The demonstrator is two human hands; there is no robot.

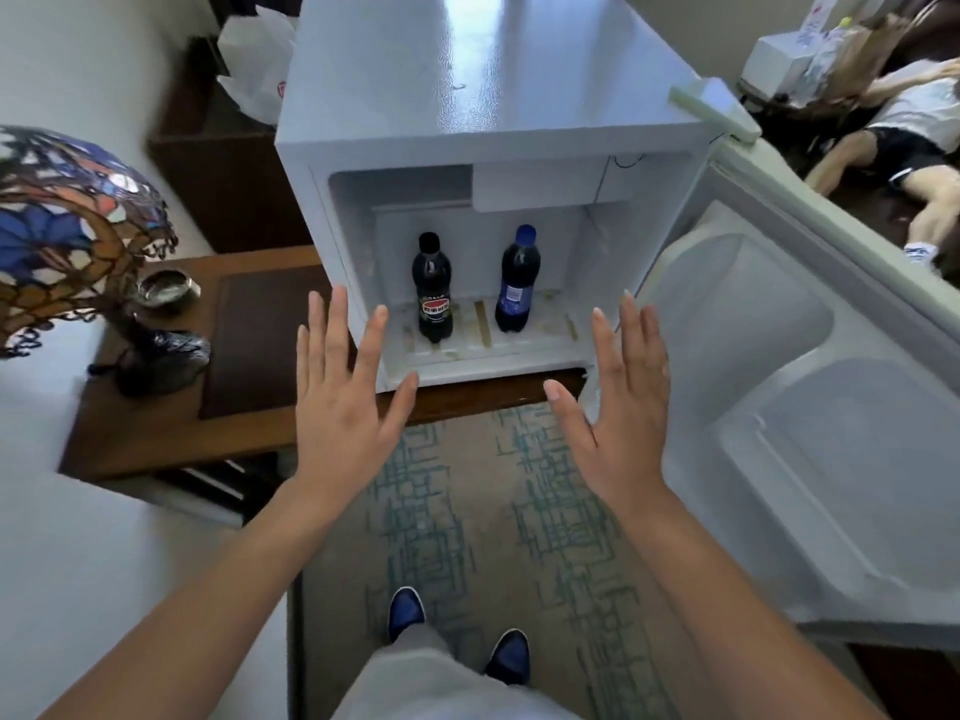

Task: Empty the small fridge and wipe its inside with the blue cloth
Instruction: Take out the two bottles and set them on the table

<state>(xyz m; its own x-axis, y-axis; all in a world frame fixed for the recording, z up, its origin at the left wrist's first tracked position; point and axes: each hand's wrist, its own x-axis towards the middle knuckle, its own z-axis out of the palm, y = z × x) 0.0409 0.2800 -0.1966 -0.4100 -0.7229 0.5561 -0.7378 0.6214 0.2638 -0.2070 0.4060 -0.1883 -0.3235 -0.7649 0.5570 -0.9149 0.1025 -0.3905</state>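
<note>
The small white fridge [415, 122] stands on a wooden table with its door [810, 387] swung wide to the right. Inside, two dark soda bottles stand upright on the stained floor: a black-capped bottle [432, 288] on the left and a blue-capped bottle [517, 280] on the right. My left hand [345, 402] and my right hand [613, 407] are held flat with fingers spread, in front of the fridge opening, touching nothing. No blue cloth shows in this view.
A stained-glass lamp [67, 226] and a metal ashtray [166, 288] sit on the wooden table [156, 433] to the left. A white plastic bag [260, 65] lies behind the fridge. A person [909, 148] lies at the far right. Patterned carpet [467, 511] is underfoot.
</note>
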